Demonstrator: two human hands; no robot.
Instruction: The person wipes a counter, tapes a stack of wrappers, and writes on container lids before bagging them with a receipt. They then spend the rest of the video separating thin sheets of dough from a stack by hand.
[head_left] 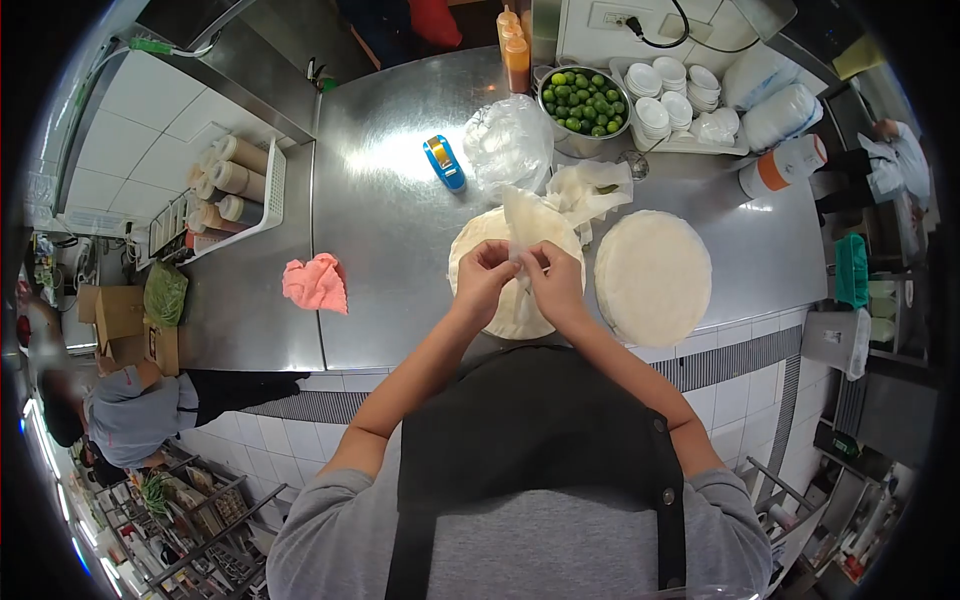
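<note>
1. Stretching across the view, the metal counter [390, 230] carries nearly everything near the two hands.
2. Standing at its left end, a white basket [272, 190] holds several bottles [238, 180] lying on their sides.
3. Sitting near the far right, a white tray [700, 146] holds stacked white containers [672, 105].
4. Lying side by side close to the near edge are two round, pale stacks: the left stack [515, 318] is under the hands, and the right stack [653, 278] is just beside it.
5. Resting beyond them, a metal bowl [585, 146] is filled with green limes [583, 98]; a clear plastic bag [508, 145] lies just to its left.
6. Pinching a thin, pale sheet [519, 215], the left hand [487, 278] and right hand [553, 280] have their fingertips closed on its lower part, close together over the left stack; its upper end points away from the person.
7. Lying crumpled well to the left is a pink cloth [316, 284].
8. Resting beyond the left stack is a blue tape dispenser [444, 164].
</note>
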